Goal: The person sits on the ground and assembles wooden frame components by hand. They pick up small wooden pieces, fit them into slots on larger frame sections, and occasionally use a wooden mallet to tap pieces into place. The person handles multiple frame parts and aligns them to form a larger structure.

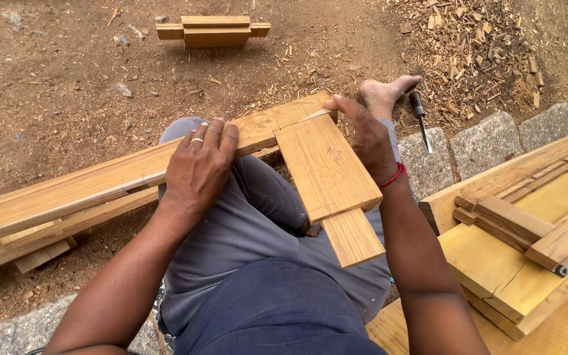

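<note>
- While you sit on the stone kerb (547,125) with both knees raised, your left hand (198,164) lies palm down on the long plank (100,181), fingers nearly straight and close together, pressing flat rather than gripping; a ring shows on one finger.
- Your right hand (366,138) is half open and curved over the far right edge of the short tenoned board (327,171), fingertips on its top corner and thumb side along its edge; it steadies the board without closing round it. A red thread band (396,176) circles that wrist.
- Between your two hands the short board meets the end of the long plank at a right angle, touching it; its narrower tongue (353,236) points back toward your body, over your lap.
- Beyond your right hand your bare foot (386,92) rests on the ground, and a dark-handled chisel (419,118) lies just beside it on the kerb.
- Well beyond the right hand, a heap of wood chips (474,46) covers the soil.
- Far ahead of your left hand, a small jointed wooden piece (213,30) lies alone on the dirt.
- To the right of your right forearm, stacked timber pieces (527,230) lie close by.
</note>
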Demonstrator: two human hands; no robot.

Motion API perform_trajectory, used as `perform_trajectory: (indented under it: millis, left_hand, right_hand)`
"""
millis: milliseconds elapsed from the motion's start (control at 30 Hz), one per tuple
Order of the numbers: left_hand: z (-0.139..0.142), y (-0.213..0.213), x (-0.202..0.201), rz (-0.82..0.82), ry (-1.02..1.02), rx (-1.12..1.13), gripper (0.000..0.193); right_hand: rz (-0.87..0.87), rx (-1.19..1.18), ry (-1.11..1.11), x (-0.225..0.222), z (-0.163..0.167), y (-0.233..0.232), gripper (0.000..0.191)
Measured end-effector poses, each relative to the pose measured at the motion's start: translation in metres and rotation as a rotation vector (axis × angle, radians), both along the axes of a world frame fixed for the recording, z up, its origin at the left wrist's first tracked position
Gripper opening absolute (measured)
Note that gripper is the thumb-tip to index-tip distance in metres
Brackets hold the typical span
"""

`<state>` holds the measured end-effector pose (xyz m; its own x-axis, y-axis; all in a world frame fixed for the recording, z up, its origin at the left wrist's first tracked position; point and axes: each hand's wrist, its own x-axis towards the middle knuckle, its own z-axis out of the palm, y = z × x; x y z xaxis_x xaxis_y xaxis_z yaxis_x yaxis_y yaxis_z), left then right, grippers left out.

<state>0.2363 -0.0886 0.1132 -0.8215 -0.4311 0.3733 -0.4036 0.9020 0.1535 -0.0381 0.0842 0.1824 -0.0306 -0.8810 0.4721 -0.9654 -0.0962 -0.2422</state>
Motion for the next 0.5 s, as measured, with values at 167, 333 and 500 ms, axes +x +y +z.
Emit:
perform_trajectory:
  millis: [167,333,500]
  left_hand:
    - [0.001,0.0,-0.001,0.008,0.024,0.006,0.034]
    - [0.001,0.003,0.001,0.006,0.032,0.002,0.035]
    - [0.002,0.004,0.001,0.014,0.025,-0.01,0.037]
  right_hand:
    - [0.074,-0.015,-0.184,-0.007,-0.011,-0.005,0.058]
    - [-0.005,-0.005,-0.068,-0.008,-0.021,0.004,0.059]
    - [0.027,0.035,-0.125,-0.009,-0.02,0.008,0.066]
